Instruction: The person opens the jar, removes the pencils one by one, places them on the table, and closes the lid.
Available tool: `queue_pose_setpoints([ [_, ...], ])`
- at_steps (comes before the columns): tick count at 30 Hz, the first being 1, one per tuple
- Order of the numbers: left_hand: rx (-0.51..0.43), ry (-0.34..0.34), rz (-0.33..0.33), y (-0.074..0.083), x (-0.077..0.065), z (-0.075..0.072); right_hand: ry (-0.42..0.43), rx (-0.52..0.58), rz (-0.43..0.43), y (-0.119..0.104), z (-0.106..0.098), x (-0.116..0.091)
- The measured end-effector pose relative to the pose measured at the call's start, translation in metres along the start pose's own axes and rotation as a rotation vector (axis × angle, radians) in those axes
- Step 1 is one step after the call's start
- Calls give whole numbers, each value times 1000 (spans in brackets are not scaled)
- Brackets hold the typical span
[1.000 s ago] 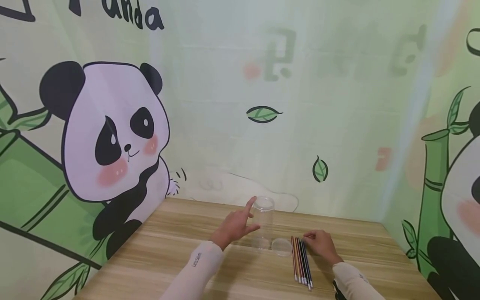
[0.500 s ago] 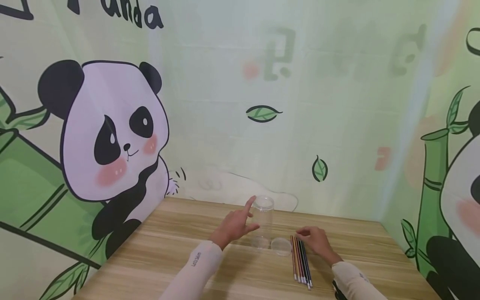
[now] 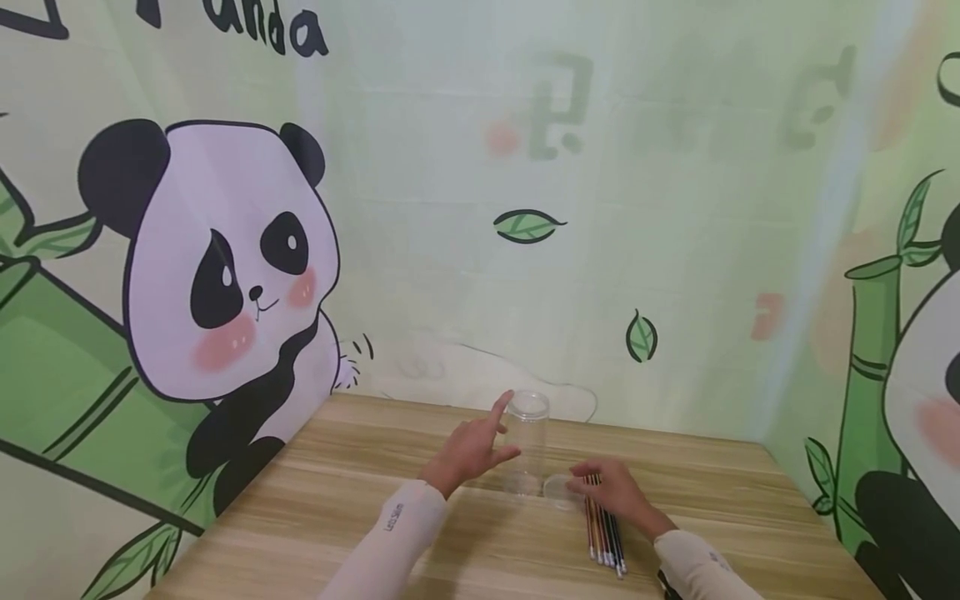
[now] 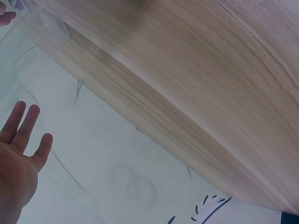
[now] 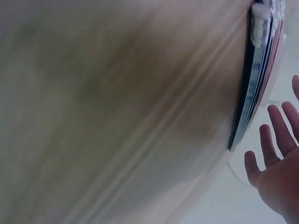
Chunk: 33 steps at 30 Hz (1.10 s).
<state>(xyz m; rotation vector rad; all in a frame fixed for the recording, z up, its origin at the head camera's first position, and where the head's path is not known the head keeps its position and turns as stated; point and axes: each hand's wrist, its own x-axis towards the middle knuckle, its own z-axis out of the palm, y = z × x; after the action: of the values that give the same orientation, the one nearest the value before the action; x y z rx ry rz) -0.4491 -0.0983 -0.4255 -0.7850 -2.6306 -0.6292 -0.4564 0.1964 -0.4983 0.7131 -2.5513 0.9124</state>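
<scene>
A clear plastic jar [image 3: 528,446] stands upright on the wooden table. My left hand [image 3: 468,450] is at its left side, index finger stretched up to the rim and thumb pointing across the jar's front. The left wrist view shows that hand's fingers [image 4: 24,126] spread. Right of the jar lies a round clear lid [image 3: 558,493]. My right hand [image 3: 611,487] reaches over the top ends of a row of several pencils [image 3: 603,537], fingertips right at the lid's edge. The right wrist view shows its fingers [image 5: 275,130] extended, with the pencils [image 5: 252,93] beside them.
The wooden table [image 3: 360,467] runs back to a pale green cloth backdrop [image 3: 675,250] printed with pandas, bamboo and leaves. The jar is not far from the table's back edge. Pencil erasers point towards the front.
My right hand has moved left, from beside the pencils across their top ends to the lid. My left hand, the jar and the pencils have stayed in place.
</scene>
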Motion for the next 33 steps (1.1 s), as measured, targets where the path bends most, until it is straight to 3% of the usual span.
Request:
queue_pose_setpoints([
  [18,5,-10,3,-2,4,5,-102,-109,23,-7,7,-3],
  [33,-2,5,10,-3,1,3,-63,-91,41,-20,-5,8],
])
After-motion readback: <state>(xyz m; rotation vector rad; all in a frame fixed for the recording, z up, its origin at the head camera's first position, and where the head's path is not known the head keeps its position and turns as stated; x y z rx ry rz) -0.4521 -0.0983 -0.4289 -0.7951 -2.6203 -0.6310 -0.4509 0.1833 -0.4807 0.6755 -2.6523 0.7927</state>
